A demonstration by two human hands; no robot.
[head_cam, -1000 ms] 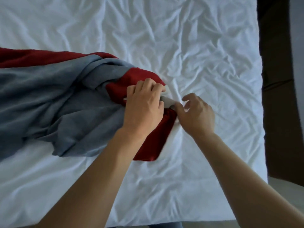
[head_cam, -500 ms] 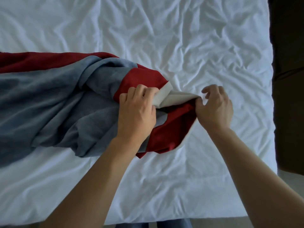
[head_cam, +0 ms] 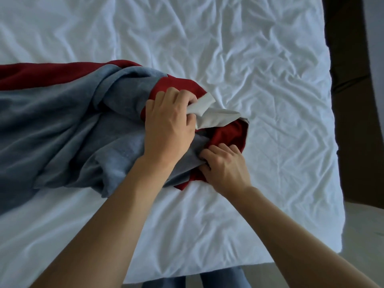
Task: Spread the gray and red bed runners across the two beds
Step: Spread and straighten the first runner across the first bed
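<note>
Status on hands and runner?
Left hand grips runner's white lining. Right hand grips gray-red runner, bunched on white bed. Nothing in the way.

Dark furniture (head_cam: 353,100), pale floor (head_cam: 363,235).

right hand (head_cam: 225,165) let go of runner's (head_cam: 62,125) white end, dropped nearer, now grips its lower red-gray edge.

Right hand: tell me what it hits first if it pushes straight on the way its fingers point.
The right hand already grips the bed runner; its fingers point toward the left hand, so more bunched runner, then probably that hand.
</note>
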